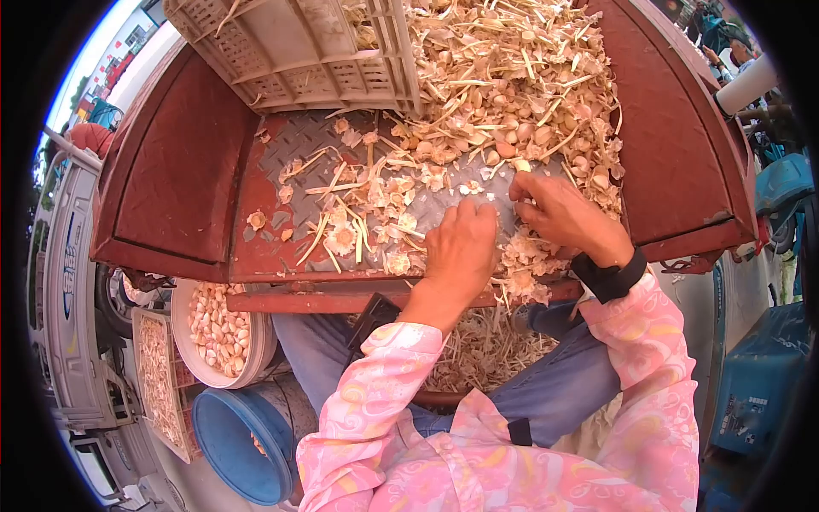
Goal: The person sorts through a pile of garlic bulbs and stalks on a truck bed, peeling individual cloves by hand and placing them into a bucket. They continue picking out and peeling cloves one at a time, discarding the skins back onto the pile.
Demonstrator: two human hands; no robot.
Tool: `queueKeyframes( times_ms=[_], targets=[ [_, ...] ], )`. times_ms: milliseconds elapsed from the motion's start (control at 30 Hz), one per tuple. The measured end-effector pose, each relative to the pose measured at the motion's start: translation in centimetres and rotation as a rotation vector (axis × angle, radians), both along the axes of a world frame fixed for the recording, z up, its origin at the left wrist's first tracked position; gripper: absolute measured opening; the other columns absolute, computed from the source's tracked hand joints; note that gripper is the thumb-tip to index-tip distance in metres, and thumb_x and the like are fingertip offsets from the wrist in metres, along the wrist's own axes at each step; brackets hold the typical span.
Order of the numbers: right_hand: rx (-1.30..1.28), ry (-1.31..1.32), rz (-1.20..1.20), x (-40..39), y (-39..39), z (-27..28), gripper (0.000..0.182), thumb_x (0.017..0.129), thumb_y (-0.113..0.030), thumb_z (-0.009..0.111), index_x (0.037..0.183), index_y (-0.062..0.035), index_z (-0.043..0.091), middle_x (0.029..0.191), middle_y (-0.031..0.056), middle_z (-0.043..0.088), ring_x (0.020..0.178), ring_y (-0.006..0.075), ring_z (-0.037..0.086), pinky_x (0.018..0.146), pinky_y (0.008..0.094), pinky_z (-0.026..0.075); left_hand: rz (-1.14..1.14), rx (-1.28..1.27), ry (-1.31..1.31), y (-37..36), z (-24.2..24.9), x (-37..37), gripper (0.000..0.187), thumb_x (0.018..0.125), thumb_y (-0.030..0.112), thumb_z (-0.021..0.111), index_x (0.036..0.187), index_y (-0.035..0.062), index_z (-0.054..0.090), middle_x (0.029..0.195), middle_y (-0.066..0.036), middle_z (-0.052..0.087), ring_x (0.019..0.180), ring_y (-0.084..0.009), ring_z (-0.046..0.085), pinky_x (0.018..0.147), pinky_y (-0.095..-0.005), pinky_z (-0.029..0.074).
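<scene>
My left hand (463, 249) is low over the metal bed, fingers curled down and closed. Whatever its fingertips hold, if anything, is hidden beneath them. To its right, my right hand (567, 215) is closed in a pinch, with a pale yellowish piece of garlic (522, 165) showing at its fingertips. Beyond both hands spreads a large heap of garlic cloves, skins and dry stalks (512, 85). Left of my left hand lie loose garlic skins and cut stems (358, 213). Small white bits (471, 188) are scattered on the bare metal between the hands.
A pale plastic crate (328, 68) stands tilted at the back left. The red metal walls (171, 162) enclose the bed. Below left are a white bucket of cloves (263, 341), a blue bucket (222, 444) and a shallow crate (158, 384). A vehicle (72, 290) stands beyond.
</scene>
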State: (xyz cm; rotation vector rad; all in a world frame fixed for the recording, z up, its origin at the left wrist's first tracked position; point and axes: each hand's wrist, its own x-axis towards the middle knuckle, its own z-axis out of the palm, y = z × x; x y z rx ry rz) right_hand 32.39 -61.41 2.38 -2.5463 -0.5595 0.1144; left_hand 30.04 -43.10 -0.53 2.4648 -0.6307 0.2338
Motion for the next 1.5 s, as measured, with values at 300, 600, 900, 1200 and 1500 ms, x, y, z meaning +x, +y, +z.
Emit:
queueKeyframes(
  times_ms=[300,600,900,1200,1500],
  targets=[
    [-0.096,-0.323,-0.321,4.3,-0.7,-2.7,0.036,0.079,0.004,0.046,0.114,-0.0035,0.051,0.098,0.0197,0.055,0.088,0.0401,0.056,0.074,0.0468,0.045,0.05,-0.891,0.54,4.0,2.5,-2.6,0.015,0.089,0.012,0.058,0.097,-0.0016,0.059,0.081,-0.004,0.062,0.066,-0.0073,0.057,0.056,-0.0223,0.046],
    [0.16,-0.118,-0.036,2.0,2.5,-1.3,0.017,0.083,-0.004,0.055,0.099,-0.0007,0.06,0.085,0.0138,0.061,0.078,0.0261,0.059,0.07,0.0335,0.046,-1.042,-1.386,0.506,7.6,11.3,-12.1,0.014,0.087,0.003,0.058,0.097,-0.0071,0.058,0.093,-0.022,0.058,0.07,-0.0238,0.06,0.06,-0.0274,0.05],
    [0.107,-0.332,-0.031,2.3,3.6,-0.2,0.011,0.082,-0.008,0.054,0.092,-0.0054,0.06,0.083,0.0117,0.06,0.08,0.0318,0.06,0.069,0.0396,0.047,-1.209,-1.718,0.213,4.6,11.4,-12.9,0.014,0.084,-0.003,0.06,0.093,-0.0129,0.062,0.103,-0.031,0.058,0.084,-0.0368,0.063,0.072,-0.0378,0.052],
    [-0.285,-0.261,0.154,3.8,5.4,-0.4,0.016,0.08,-0.01,0.059,0.096,-0.0074,0.06,0.089,0.0094,0.059,0.084,0.0318,0.06,0.076,0.0413,0.046,-1.11,-1.722,0.158,5.3,11.5,-13.5,0.01,0.08,-0.008,0.062,0.088,-0.0141,0.062,0.098,-0.033,0.059,0.08,-0.0388,0.064,0.067,-0.0401,0.054],
    [-0.246,-0.268,0.094,4.3,5.2,-1.4,0.014,0.076,-0.015,0.056,0.087,-0.0049,0.056,0.08,0.0117,0.061,0.072,0.0318,0.061,0.064,0.0422,0.046,-1.041,-1.432,0.144,8.5,12.5,-12.4,0.013,0.078,-0.009,0.063,0.09,-0.0137,0.062,0.098,-0.031,0.06,0.081,-0.0372,0.064,0.067,-0.0392,0.054]
  ],
)
